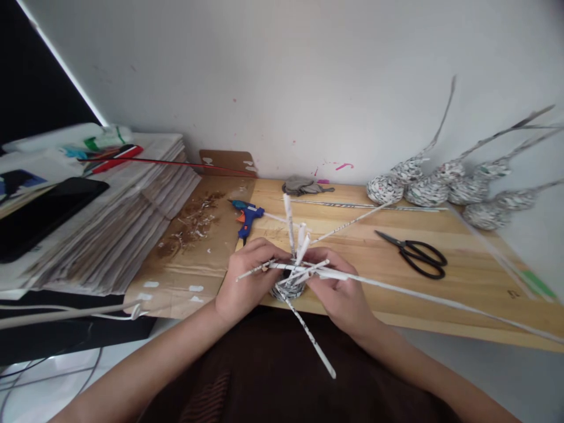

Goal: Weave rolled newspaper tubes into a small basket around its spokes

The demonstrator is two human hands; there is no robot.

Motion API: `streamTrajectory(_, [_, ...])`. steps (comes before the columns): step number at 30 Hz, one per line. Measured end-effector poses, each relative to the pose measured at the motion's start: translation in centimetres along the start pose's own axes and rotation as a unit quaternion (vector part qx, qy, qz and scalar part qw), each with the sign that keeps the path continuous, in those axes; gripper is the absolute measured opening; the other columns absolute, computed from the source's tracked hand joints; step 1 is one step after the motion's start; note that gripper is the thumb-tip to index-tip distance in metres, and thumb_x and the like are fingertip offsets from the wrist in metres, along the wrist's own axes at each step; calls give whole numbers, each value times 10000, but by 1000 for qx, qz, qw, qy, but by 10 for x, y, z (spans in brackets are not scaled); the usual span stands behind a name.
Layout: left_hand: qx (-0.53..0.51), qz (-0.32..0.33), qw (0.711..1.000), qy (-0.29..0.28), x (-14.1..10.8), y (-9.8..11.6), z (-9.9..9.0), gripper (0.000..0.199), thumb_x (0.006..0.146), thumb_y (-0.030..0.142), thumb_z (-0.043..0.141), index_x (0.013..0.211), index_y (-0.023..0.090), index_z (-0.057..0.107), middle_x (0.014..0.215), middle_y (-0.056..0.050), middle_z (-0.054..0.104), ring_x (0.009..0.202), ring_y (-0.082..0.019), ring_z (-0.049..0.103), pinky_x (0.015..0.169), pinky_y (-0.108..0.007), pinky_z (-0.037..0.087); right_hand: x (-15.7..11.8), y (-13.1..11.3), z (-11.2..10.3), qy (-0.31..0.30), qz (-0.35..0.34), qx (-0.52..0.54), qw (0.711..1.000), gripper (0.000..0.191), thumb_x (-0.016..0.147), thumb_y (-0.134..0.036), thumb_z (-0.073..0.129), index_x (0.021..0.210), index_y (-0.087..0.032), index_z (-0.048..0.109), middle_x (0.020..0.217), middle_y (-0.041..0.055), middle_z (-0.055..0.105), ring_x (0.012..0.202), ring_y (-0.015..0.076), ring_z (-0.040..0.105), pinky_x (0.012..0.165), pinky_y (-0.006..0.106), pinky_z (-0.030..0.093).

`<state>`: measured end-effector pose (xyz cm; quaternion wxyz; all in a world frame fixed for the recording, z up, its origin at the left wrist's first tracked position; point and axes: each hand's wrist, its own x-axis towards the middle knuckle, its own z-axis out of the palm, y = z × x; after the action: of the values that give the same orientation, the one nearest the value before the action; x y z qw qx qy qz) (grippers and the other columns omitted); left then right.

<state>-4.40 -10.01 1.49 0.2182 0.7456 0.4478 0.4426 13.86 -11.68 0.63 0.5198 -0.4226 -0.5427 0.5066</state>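
The woven paper piece (288,291) is near the front edge of the wooden table (365,252); whether it rests there, I cannot tell. Bare wood lies between the right hand (339,288) and the scissors (402,244), crossed by a long white strip (462,306). At left, the glue gun (250,220) sits close beyond the left hand (249,276). Both hands have fingers closed upon the piece, which stands between them, sticks spreading outward.

A small craft workspace, with glue gun (251,215), scissors (402,244) and woven paper pieces (426,192).
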Motion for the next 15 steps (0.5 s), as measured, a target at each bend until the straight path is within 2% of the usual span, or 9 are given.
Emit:
streamTrajectory(5, [28, -7, 1000, 3, -3, -1, 2, 132, 820, 96, 677, 857, 206, 738, 820, -27, 723, 779, -150, 659, 739, -256, 514, 2, 5, 0, 21, -10, -31, 999, 97, 842, -251, 680, 916, -191, 700, 878, 44, 747, 778, 171, 715, 698, 297, 608])
streamTrajectory(8, [32, -5, 999, 5, -6, -3, 2, 119, 841, 117, 660, 866, 210, 730, 830, -26, 721, 791, -150, 662, 751, -257, 514, 5, 9, 1, 9, -3, -31, 999, 87, 848, -264, 671, 896, -195, 695, 849, 36, 742, 749, 171, 710, 680, 303, 604])
streamTrajectory(15, [40, -16, 999, 9, -6, -7, 2, 149, 815, 89, 664, 845, 222, 721, 897, -19, 740, 858, -162, 684, 790, -262, 522, 4, 16, 3, -19, 1, -12, 1000, 160, 841, -249, 677, 990, -189, 680, 997, 69, 735, 883, 188, 707, 801, 322, 590])
